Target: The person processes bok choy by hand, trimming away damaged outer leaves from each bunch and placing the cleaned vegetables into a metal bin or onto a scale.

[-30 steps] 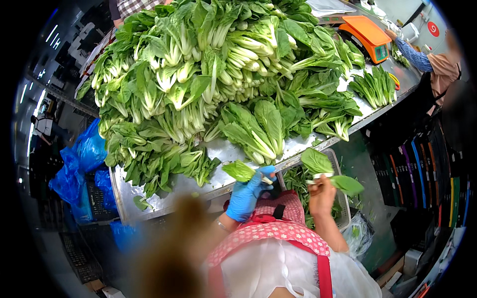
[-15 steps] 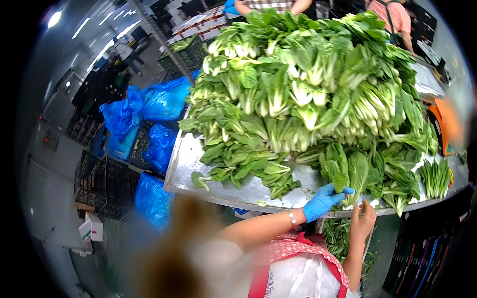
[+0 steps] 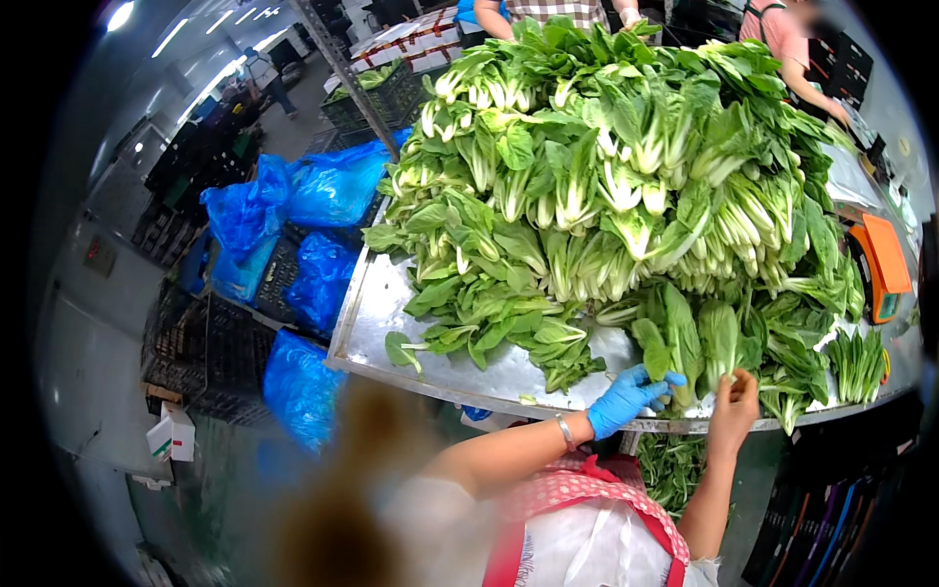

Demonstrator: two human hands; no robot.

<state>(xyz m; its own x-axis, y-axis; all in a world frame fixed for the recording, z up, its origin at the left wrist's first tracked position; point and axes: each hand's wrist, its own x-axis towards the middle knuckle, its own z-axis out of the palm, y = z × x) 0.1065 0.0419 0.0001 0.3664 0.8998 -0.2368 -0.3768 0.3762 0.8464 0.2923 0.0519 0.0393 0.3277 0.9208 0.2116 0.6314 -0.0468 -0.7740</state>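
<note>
The left hand (image 3: 628, 398), in a blue glove (image 3: 608, 411), stretches its fingers toward the right hand (image 3: 736, 397). Behind it, a pale band (image 3: 565, 431) circles the wrist, and the left forearm (image 3: 504, 450) slants up from the lower left. The right hand, bare, sits just beside it, thumb and fingers drawn together, its forearm (image 3: 712, 494) rising steeply from below.

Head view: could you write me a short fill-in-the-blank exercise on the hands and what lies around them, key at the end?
1. The glove on the left hand is coloured ____.
2. The right hand is ____, with no glove on it.
3. In the picture, the bags lie to the ____ of the heaped greens.
4. The top of the scale is coloured ____.

Missing words: blue; bare; left; orange.
</note>
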